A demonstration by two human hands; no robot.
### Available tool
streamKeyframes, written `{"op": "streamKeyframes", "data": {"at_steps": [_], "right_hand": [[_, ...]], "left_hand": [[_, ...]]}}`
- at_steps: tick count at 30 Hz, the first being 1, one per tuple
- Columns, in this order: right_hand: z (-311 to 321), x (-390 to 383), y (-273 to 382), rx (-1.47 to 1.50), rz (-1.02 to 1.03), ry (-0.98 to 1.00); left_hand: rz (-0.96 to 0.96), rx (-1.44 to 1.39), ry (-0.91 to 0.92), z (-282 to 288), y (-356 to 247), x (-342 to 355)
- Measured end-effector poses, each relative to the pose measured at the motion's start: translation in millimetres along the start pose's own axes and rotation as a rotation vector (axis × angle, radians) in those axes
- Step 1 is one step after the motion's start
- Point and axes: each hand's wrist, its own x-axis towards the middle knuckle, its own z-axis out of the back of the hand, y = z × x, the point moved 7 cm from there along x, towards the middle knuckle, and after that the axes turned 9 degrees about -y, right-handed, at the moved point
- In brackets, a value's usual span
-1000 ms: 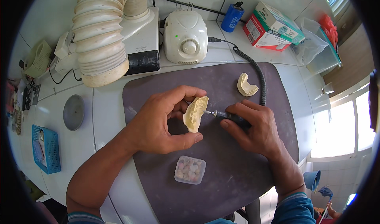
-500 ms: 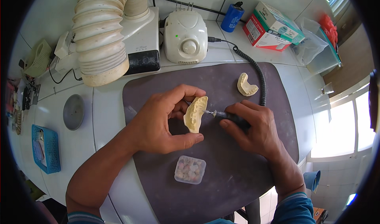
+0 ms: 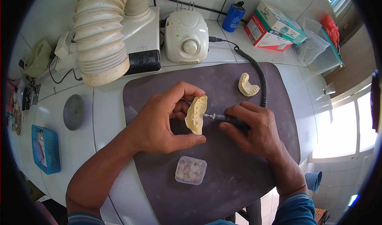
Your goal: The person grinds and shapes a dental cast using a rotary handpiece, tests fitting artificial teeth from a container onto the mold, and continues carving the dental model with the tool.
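Observation:
My left hand [image 3: 163, 125] grips a cream plaster dental cast [image 3: 195, 115] between thumb and fingertips, its row of teeth facing up and right. My right hand [image 3: 254, 129] is closed around a black rotary handpiece [image 3: 232, 121] whose thin metal bit points left and meets the right side of the cast. A coiled black cord runs back from the handpiece to a white control unit [image 3: 186, 32] with a knob and green light. Above my right hand a second horseshoe-shaped cast [image 3: 248, 88] lies on the dark mat [image 3: 207, 201]. Below my hands sits a small clear box of pale pieces [image 3: 190, 170].
A white ribbed suction hose [image 3: 99, 38] hangs at the upper left. A grey dish [image 3: 74, 112] and blue basket [image 3: 45, 149] stand left of the mat. A blue canister [image 3: 233, 18], stacked boxes [image 3: 270, 26] and a plastic bin [image 3: 326, 62] line the back right.
The cast and my left fingertips have shifted slightly, and my right hand with the handpiece has edged left. The figure at the lower-right edge in the earliest frame is no longer visible.

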Motion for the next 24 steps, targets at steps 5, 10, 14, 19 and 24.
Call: {"op": "streamKeyframes", "data": {"at_steps": [5, 10, 14, 19, 24], "right_hand": [[0.0, 0.7, -0.4, 0.024, -0.012, -0.022], [0.3, 0.8, -2.5, 0.021, -0.040, -0.025], [-0.5, 0.3, 0.4, 0.020, 0.002, -0.026], [-2.0, -0.8, 0.5, -0.024, 0.012, 0.007], [-0.7, -0.1, 0.3, 0.021, 0.001, -0.035]], "left_hand": [[0.012, -0.011, -0.003, 0.5, 0.7, -0.2], [0.004, -0.017, -0.002, 0.3, 0.5, 0.4], [0.014, -0.010, -0.005, 0.9, 0.9, 0.0], [0.008, -0.011, -0.007, 0.5, 1.2, 0.0], [0.006, -0.001, 0.000, 0.8, 1.1, 0.0]]}}
